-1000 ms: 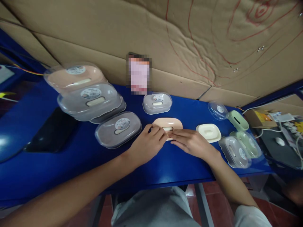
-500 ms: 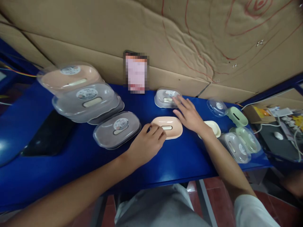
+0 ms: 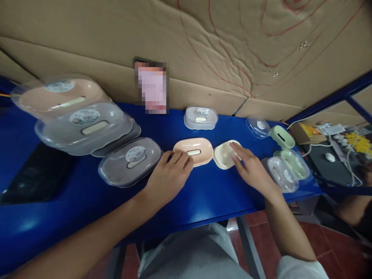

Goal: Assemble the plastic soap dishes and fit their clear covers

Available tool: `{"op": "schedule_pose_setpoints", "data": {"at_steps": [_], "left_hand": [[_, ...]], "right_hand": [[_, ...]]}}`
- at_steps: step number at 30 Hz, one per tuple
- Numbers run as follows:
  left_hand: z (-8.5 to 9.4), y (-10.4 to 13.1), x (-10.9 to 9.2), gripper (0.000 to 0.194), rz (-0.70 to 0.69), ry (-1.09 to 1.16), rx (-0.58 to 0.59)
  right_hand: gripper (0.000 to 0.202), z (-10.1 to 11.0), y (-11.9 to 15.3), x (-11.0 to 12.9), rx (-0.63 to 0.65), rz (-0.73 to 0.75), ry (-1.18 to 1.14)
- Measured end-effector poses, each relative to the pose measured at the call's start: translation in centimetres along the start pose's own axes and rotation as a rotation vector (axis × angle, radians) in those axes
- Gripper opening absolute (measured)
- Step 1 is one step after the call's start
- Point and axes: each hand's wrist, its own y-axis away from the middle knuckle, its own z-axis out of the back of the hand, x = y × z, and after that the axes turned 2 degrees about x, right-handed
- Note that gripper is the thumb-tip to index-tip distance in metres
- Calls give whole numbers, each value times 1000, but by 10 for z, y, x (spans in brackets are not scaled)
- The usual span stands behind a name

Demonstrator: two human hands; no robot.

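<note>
A peach oval soap dish (image 3: 205,149) with a cream strip in its slot lies on the blue table. My left hand (image 3: 171,168) is at its left end, fingers curled over the near rim. Just right of it, close to its edge, is a shallow cream tray (image 3: 223,157). My right hand (image 3: 251,168) grips that tray by its right side, fingers over the rim; the thumb is nearer me. Left of my left hand sits a grey soap dish (image 3: 130,161) under a clear lid with a round label.
Stacked lidded dishes (image 3: 87,126) stand at the left beside a black flat object (image 3: 35,174). A lidded dish (image 3: 200,118) and a phone (image 3: 152,87) are at the cardboard wall. To the right are a clear lid (image 3: 258,127), a green part (image 3: 282,137) and two lidded dishes (image 3: 281,174).
My right hand has come away from near the lidded dish at the back and taken hold of the cream tray, which is now closer to the peach dish. The view has shifted slightly.
</note>
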Motion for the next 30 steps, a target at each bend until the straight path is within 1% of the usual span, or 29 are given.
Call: {"op": "schedule_pose_setpoints", "data": {"at_steps": [2, 5, 7, 9, 13, 16, 18, 20, 22, 23, 24, 26, 28, 30], "left_hand": [[1, 0, 0, 16, 1, -13, 0], [1, 0, 0, 15, 2, -18, 1], [1, 1, 1, 16, 1, -6, 3], [0, 0, 1, 16, 7, 13, 1], [-3, -2, 2, 16, 34, 129, -2], [-6, -3, 2, 17, 52, 218, 4], [-7, -3, 3, 17, 69, 249, 12], [-7, -3, 2, 18, 87, 281, 11], [-6, -3, 0, 26, 123, 308, -13], [-5, -3, -1, 33, 150, 317, -34], [-5, -3, -2, 42, 180, 325, -58], [-5, -2, -4, 59, 238, 344, -93], [-5, -1, -5, 70, 264, 366, -101], [-7, 0, -5, 76, 266, 383, -101]], "right_hand": [[52, 3, -25, -14, -90, -133, 53], [60, 3, -59, -48, -241, -424, 190], [68, -2, -70, -69, -271, -534, 212], [71, -8, -72, -82, -257, -573, 214], [79, -16, -67, -91, -248, -545, 202], [86, -17, -68, -97, -246, -566, 144], [83, -14, -69, -99, -262, -561, 95], [77, -6, -67, -94, -305, -464, 45], [71, 5, -60, -79, -312, -274, -50], [68, 10, -56, -67, -271, -159, -123], [66, 16, -52, -54, -201, -43, -202], [65, 22, -44, -25, -26, 159, -328], [64, 20, -40, 0, 106, 293, -366], [63, 10, -40, 18, 159, 374, -341]]}}
